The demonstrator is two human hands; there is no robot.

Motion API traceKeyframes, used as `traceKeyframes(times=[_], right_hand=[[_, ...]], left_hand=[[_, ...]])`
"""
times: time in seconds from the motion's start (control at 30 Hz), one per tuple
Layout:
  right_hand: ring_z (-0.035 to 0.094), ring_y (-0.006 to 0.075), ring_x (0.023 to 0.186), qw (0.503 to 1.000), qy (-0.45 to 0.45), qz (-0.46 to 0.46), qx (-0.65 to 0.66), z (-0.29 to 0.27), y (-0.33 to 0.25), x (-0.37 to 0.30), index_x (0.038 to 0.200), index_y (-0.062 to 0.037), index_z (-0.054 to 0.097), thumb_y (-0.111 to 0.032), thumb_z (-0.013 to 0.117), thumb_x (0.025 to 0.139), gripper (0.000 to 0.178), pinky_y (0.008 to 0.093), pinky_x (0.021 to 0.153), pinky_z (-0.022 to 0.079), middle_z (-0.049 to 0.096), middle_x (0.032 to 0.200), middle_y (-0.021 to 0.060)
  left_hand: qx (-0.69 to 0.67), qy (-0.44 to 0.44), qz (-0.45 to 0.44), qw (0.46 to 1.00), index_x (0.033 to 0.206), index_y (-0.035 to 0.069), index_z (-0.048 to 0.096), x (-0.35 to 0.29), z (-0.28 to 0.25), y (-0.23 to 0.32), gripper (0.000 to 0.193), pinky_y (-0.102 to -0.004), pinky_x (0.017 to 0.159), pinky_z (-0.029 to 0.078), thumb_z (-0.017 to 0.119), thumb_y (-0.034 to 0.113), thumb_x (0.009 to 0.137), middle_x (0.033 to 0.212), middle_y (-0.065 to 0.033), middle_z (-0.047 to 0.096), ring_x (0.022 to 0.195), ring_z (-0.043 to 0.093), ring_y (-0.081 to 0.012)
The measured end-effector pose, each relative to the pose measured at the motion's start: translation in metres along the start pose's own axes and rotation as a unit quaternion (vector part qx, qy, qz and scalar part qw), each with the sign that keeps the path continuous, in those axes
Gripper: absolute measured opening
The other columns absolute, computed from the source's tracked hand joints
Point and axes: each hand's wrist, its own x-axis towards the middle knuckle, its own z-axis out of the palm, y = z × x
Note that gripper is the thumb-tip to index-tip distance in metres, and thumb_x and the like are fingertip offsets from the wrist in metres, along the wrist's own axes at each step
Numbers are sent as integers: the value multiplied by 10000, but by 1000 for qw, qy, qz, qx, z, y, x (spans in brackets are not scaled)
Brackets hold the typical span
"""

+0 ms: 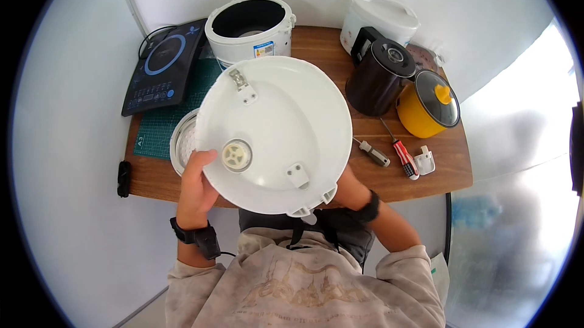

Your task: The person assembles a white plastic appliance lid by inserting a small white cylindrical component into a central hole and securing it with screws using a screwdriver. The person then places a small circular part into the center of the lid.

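A round white rice cooker lid [286, 115] is held up above the table's front edge, its hollow inner side facing me. My left hand [198, 185] grips its left rim, thumb over the edge and fingers behind. At the lower right rim, my right hand [349, 189] holds it from underneath, its fingers hidden by the lid. Inside the lid sit a round cream vent piece [236, 155], a metal latch [237, 77] and a small white bracket [297, 175]. Partly behind the lid, a round white and metal part [183, 143] lies on the table.
The open rice cooker body [249, 27] stands behind the lid, beside a black induction cooktop [161, 66] and green cutting mat [152, 136]. To the right are a white cooker [380, 15], dark kettle [378, 82], yellow pot [420, 115], two screwdrivers [374, 153] and a white plastic piece [425, 161].
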Motion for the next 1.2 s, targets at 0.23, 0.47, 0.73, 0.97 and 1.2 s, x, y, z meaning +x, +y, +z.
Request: traceKeyframes(times=[0.23,0.47,0.73,0.97,1.2], right_hand=[[658,347,956,931,-11,306,-200,-115,-3,-55,1198,-65,585,-181,744,783,460,434,763,548,618,1152,141],[647,332,921,980,8,173,-97,-123,-54,-35,1160,-74,579,-203,761,805,419,404,763,541,609,1085,108],[667,329,837,984,-104,129,-64,-74,-47,-4,1159,-75,551,-188,757,815,417,409,683,550,584,1056,113],[667,333,864,985,-102,117,-72,-59,-32,-1,1169,-56,550,-163,741,826,406,409,707,556,582,1059,127],[656,329,880,981,-111,128,-92,-51,-26,-3,1188,-95,570,-187,757,827,417,420,722,540,588,1104,109]], left_hand=[[76,-70,-39,994,1440,-41,413,16,17,-30,596,-347,1025,469,564,184,910,1328,-148,584,1201,588,-218],[101,-122,-157,975,1498,33,374,35,41,-78,601,-338,1001,493,543,185,942,1353,-112,562,1195,592,-202],[75,-162,-182,967,1501,67,373,47,49,-116,552,-358,986,502,512,265,1004,1373,-101,541,1223,564,-203],[69,-157,-186,968,1507,77,361,50,46,-123,538,-359,976,503,488,274,1022,1378,-89,530,1220,560,-195],[69,-171,-183,966,1505,78,363,53,45,-126,535,-360,977,501,484,254,1015,1375,-87,530,1217,558,-188]])
